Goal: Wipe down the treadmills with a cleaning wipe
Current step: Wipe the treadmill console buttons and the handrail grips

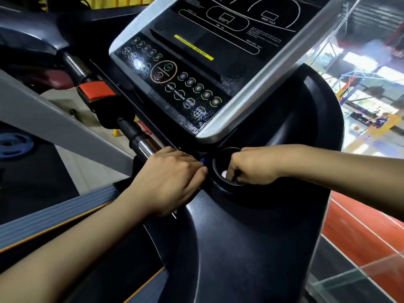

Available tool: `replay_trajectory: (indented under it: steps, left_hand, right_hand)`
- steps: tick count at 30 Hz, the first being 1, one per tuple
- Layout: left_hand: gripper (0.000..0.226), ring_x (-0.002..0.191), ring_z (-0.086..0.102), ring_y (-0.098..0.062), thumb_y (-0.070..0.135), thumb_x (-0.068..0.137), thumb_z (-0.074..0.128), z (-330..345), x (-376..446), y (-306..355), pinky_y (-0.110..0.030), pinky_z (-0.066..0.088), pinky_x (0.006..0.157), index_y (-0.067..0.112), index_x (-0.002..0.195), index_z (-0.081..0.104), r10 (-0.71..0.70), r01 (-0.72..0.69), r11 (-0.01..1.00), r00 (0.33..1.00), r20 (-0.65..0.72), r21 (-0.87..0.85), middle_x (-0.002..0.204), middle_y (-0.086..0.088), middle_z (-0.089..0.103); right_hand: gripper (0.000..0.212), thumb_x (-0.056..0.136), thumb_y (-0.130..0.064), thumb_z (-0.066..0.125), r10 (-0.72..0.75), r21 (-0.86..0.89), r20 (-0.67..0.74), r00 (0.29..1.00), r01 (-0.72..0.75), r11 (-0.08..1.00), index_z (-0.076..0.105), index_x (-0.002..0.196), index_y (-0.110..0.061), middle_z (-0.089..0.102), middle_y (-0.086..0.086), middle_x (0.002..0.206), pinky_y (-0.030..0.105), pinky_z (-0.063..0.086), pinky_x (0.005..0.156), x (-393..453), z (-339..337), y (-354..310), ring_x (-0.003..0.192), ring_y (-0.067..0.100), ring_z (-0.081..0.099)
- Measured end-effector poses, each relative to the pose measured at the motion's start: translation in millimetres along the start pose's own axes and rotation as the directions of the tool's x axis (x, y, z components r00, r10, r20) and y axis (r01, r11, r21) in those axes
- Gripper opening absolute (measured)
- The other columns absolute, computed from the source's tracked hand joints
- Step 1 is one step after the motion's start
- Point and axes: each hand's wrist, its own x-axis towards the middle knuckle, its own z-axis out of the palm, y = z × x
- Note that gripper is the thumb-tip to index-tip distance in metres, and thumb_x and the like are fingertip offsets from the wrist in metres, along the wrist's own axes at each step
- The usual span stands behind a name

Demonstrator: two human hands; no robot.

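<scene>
Right hand [251,166] in treadmill cup holder [215,171], left hand [168,180] beside it.

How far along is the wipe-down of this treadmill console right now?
Wet streaks on the black button panel suggest it has already been wiped or sprayed. In hand: the right hand reaches into the round black cup holder, where a scrap of white wipe shows; the left hand rests beside it. The chrome handlebar and the upper display look untouched, though I cannot be sure.
</scene>
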Motion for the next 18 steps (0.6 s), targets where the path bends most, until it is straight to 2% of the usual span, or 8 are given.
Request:
replay_trajectory:
  steps: [2, 4, 6, 9, 10, 12, 15, 18]
  left_hand:
    - [0.057, 0.097, 0.061, -0.013, 0.044, 0.104, 0.011, 0.2, -1.0, -0.3, -0.032, 0.041, 0.092, 0.026, 0.092, 0.064, 0.01, -0.01, 1.0, 1.0, 0.003, 0.007, 0.096, 0.011, 0.069]
    - [0.06, 0.1, 0.062, -0.013, 0.045, 0.104, 0.009, 0.4, 0.0, 0.3, -0.034, 0.042, 0.094, 0.025, 0.094, 0.065, 0.012, -0.012, 1.0, 1.0, 0.012, 0.015, 0.098, 0.011, 0.07]
    - [0.064, 0.102, 0.062, -0.012, 0.046, 0.103, 0.007, 0.8, 0.5, 0.0, -0.035, 0.042, 0.095, 0.025, 0.097, 0.067, 0.001, -0.001, 1.0, 1.0, 0.005, 0.024, 0.101, 0.011, 0.071]
    - [0.065, 0.102, 0.062, -0.011, 0.047, 0.102, 0.007, 1.6, -0.2, -0.3, -0.033, 0.041, 0.094, 0.026, 0.098, 0.068, 0.006, -0.006, 1.0, 1.0, -0.009, 0.009, 0.101, 0.012, 0.071]
    - [0.065, 0.102, 0.062, -0.011, 0.047, 0.102, 0.007, 1.8, 0.0, 0.0, -0.033, 0.041, 0.094, 0.026, 0.098, 0.068, 0.009, -0.009, 1.0, 1.0, -0.013, 0.006, 0.101, 0.012, 0.071]
    - [0.066, 0.101, 0.062, -0.012, 0.046, 0.102, 0.007, 1.0, 0.0, 0.6, -0.032, 0.04, 0.093, 0.025, 0.098, 0.068, 0.003, -0.003, 1.0, 1.0, -0.017, 0.008, 0.101, 0.012, 0.071]
    - [0.067, 0.102, 0.062, -0.011, 0.046, 0.101, 0.005, 1.0, 0.5, 2.3, -0.032, 0.039, 0.093, 0.025, 0.098, 0.068, -0.014, 0.015, 1.0, 1.0, -0.018, 0.025, 0.102, 0.012, 0.071]
    - [0.067, 0.101, 0.063, -0.013, 0.046, 0.1, 0.005, 1.7, 0.7, 2.5, -0.033, 0.04, 0.091, 0.025, 0.096, 0.068, -0.018, 0.019, 1.0, 0.999, -0.028, 0.02, 0.1, 0.011, 0.071]
  right_hand:
    - [0.014, 0.094, -0.014, 0.056, 0.075, -0.059, -0.079, 0.994, -0.08, 0.995, 0.068, 0.101, -0.018, 0.059, -0.003, 0.082, 0.026, 0.039, 0.061, 7.7, 1.7, -5.9, 0.076, 0.022, 0.061]
    - [0.011, 0.094, -0.019, 0.06, 0.104, -0.026, -0.194, 0.975, -0.111, 0.994, 0.066, 0.099, -0.012, 0.064, 0.007, 0.09, 0.028, 0.043, 0.065, 16.3, 7.2, -7.6, 0.088, 0.03, 0.067]
    - [0.012, 0.092, -0.024, 0.062, 0.087, 0.041, -0.192, 0.977, -0.081, 0.996, 0.071, 0.094, -0.016, 0.062, 0.002, 0.081, 0.031, 0.053, 0.073, 18.1, 7.3, -5.6, 0.087, 0.026, 0.067]
    - [0.016, 0.085, -0.02, 0.065, 0.065, 0.111, -0.138, 0.988, -0.05, 0.993, 0.075, 0.095, -0.025, 0.067, -0.01, 0.08, 0.03, 0.055, 0.082, 8.1, 3.6, -1.6, 0.082, 0.013, 0.063]
    - [0.017, 0.083, -0.02, 0.066, 0.071, 0.129, -0.162, 0.984, -0.051, 0.99, 0.076, 0.094, -0.027, 0.067, -0.012, 0.077, 0.029, 0.055, 0.082, 4.8, 2.0, -1.2, 0.079, 0.011, 0.062]
    - [0.01, 0.082, -0.026, 0.068, 0.1, 0.158, -0.309, 0.946, -0.052, 0.986, 0.075, 0.09, -0.027, 0.065, -0.011, 0.072, 0.028, 0.055, 0.076, -2.3, -4.5, -1.9, 0.076, 0.013, 0.064]
    - [0.013, 0.096, -0.031, 0.058, 0.167, 0.083, -0.519, 0.839, -0.145, 0.986, 0.064, 0.101, -0.021, 0.062, 0.004, 0.083, 0.031, 0.046, 0.069, -17.1, -10.2, -3.3, 0.089, 0.032, 0.065]
    - [0.012, 0.098, -0.016, 0.051, 0.21, 0.043, -0.516, 0.83, -0.22, 0.975, 0.041, 0.091, -0.016, 0.056, 0.009, 0.085, 0.036, 0.038, 0.067, -14.5, 0.2, -6.6, 0.096, 0.039, 0.063]
